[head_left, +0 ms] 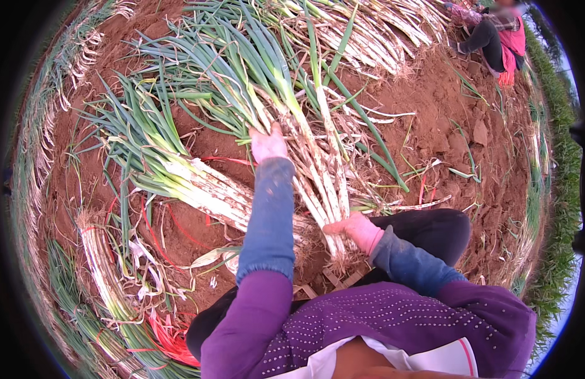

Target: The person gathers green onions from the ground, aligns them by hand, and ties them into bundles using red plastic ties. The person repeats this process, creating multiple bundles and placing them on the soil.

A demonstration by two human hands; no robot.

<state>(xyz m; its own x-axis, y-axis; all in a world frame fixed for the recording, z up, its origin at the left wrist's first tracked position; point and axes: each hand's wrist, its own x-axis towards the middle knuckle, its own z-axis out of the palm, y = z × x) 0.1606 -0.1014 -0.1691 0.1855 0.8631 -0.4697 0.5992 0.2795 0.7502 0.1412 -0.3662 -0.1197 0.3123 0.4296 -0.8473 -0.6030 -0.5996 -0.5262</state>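
My right hand (354, 232) is closed around the white lower stems of a few long green onions (316, 166), just above their roots. Those stems slant up and to the left, ending in green leaves. Farther up, my left hand (268, 143) grips other green onion stalks (254, 111) where the white turns green; most of its fingers are hidden. Under my left forearm lies a thick bundle of green onions (211, 189), leaves to the upper left, its middle covered by the sleeve. Loose stalks and dry roots lie beneath both hands.
A large pile of green onions (349, 38) covers the soil ahead. Tied bundles (102, 270) lie at left, near red plastic ties (171, 338). Another person (498, 42) sits at the upper right. My bent knee (430, 232) is close to my right hand.
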